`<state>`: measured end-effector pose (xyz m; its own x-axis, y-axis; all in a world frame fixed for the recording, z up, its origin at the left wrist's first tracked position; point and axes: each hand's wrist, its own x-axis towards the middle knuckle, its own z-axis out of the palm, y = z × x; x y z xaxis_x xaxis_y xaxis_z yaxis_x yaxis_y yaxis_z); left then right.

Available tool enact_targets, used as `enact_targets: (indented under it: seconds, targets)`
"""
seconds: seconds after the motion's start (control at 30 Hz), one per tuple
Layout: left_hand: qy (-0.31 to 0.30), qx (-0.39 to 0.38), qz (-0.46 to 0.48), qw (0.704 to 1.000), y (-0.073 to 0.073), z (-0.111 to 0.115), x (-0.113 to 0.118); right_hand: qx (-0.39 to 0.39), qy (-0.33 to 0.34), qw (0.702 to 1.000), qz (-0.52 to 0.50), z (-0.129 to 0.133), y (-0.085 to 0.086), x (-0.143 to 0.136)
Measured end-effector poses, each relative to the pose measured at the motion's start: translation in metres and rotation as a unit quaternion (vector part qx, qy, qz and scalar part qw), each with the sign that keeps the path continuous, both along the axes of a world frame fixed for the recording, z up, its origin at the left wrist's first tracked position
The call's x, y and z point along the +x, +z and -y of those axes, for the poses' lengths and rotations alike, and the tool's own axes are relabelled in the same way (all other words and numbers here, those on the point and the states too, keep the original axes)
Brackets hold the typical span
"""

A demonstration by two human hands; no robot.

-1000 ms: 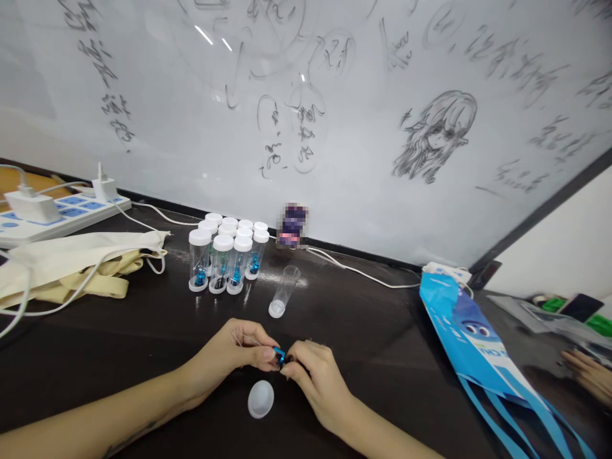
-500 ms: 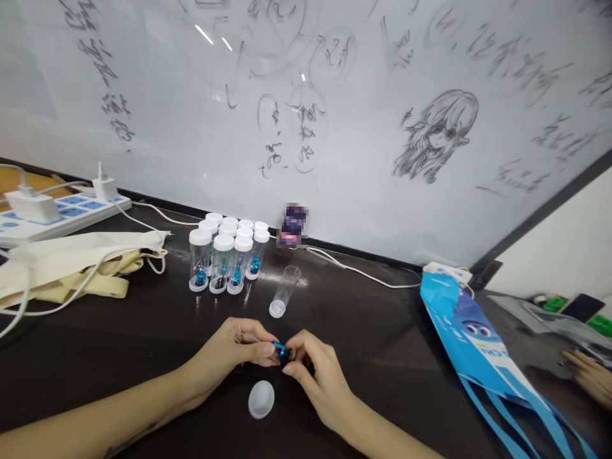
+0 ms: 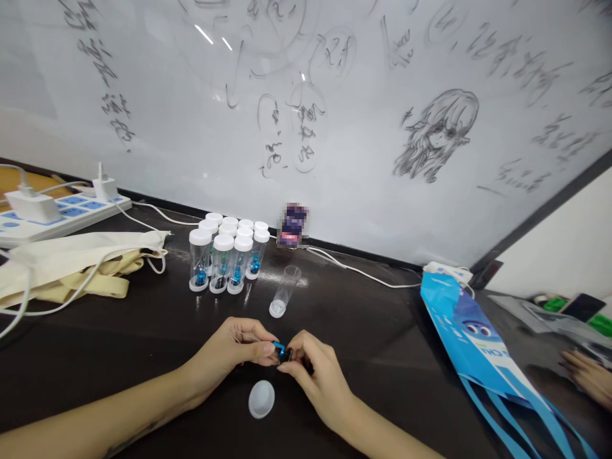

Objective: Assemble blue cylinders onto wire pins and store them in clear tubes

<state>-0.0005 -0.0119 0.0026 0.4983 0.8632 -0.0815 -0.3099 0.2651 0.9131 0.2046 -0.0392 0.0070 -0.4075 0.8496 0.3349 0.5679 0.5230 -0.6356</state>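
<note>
Between my two hands is a small blue and black part point(image 3: 282, 352), held over the dark table. My left hand point(image 3: 243, 344) pinches its blue end, and thin pale wires or strands show among the fingers. My right hand point(image 3: 318, 370) has thumb and fingers closed on its black end. Below them a white round cap point(image 3: 261, 400) lies on the table. Beyond my hands a clear tube point(image 3: 287, 288) stands uncapped, with its white base on the table. Several clear tubes with white caps point(image 3: 224, 243) stand grouped behind and to the left, with blue parts inside some.
A power strip point(image 3: 71, 210) and a cream cloth bag point(image 3: 71, 255) lie at left. A phone point(image 3: 292, 225) leans on the whiteboard point(image 3: 354, 127). At right are a blue bag point(image 3: 471, 331), a white cable point(image 3: 363, 276) and another person's hand point(image 3: 590, 376).
My right thumb has shifted slightly left, closer to the blue and black part. At the far right the other person's hand has moved slightly. Both my hands otherwise keep their places.
</note>
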Motion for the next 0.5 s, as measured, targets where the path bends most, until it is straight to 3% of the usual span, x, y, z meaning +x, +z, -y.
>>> enact_targets:
  seconds: [0.27, 0.5]
  targets:
    - [-0.018, 0.000, 0.002, 1.000, -0.0010, -0.0003, -0.0006, 0.014, 0.029, 0.999, 0.043, 0.0007, 0.0007, 0.0012]
    - [-0.011, 0.006, -0.008, 1.000, -0.0012, 0.0001, -0.0005, 0.022, 0.010, 1.000, -0.005, 0.0006, 0.0009, -0.0003]
